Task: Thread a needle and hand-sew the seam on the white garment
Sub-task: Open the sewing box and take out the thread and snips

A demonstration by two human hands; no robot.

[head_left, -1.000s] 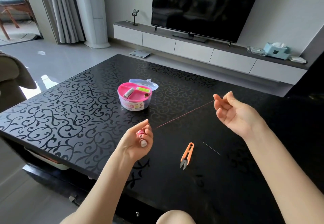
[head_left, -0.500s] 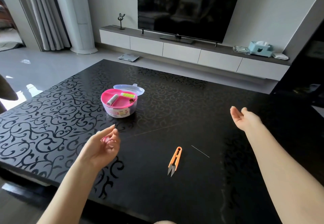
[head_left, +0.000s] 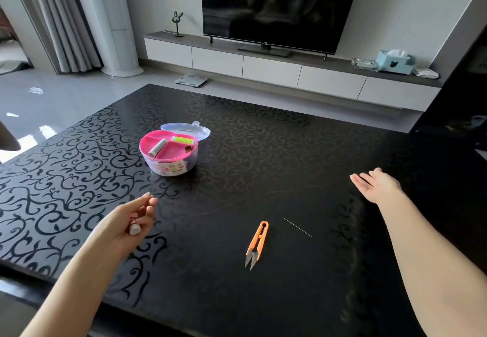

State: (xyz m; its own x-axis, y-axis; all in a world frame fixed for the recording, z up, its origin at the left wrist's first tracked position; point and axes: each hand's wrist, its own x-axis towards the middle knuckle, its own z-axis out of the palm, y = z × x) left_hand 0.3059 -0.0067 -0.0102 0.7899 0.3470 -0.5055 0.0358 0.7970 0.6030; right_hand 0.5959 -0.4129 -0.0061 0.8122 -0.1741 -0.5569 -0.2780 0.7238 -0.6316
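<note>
My left hand (head_left: 129,220) hovers over the black table's near left part and holds a small spool of red thread (head_left: 134,224) in its curled fingers. A thin strand runs from it across the tabletop, barely visible. My right hand (head_left: 376,187) is out to the right with fingers straight and palm up, holding nothing I can see. A bare needle (head_left: 297,227) lies on the table between the hands. Orange thread snips (head_left: 257,244) lie just left of the needle. No white garment is in view.
A round sewing kit (head_left: 168,152) with a pink tray, grey and green spools and its clear lid behind it stands on the patterned black table (head_left: 79,178). Beyond the table are a television and a low white cabinet (head_left: 271,67).
My right hand let go of the thread end, opened and swung out to the right. The taut strand went slack onto the table. My left hand lowered with the spool.
</note>
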